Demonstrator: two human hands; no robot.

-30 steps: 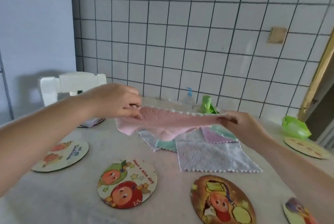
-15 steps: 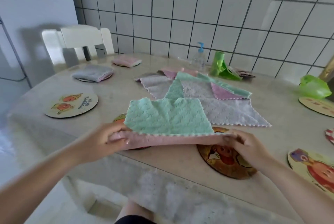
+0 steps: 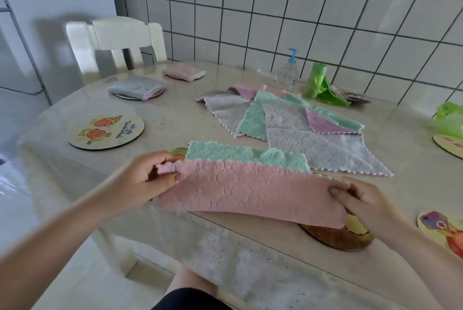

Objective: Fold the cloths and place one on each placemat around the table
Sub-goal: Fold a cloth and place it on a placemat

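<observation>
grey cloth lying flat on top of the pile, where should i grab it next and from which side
Pinch the grey cloth at its near-right corner, coming from the table's near edge: that scalloped corner lies flat and bare, while its far edge is tucked under the purple-and-green cloth.

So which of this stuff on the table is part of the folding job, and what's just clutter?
Job:
pink-and-green cloth, held by left hand and right hand
unfolded cloth pile
two folded cloths on far placemats
bare orange-cartoon placemat

Clutter:
pump bottle
green bags
white chair

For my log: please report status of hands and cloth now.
Left hand and right hand pinching pink-and-green cloth, half folded. Nothing blocking.
</observation>
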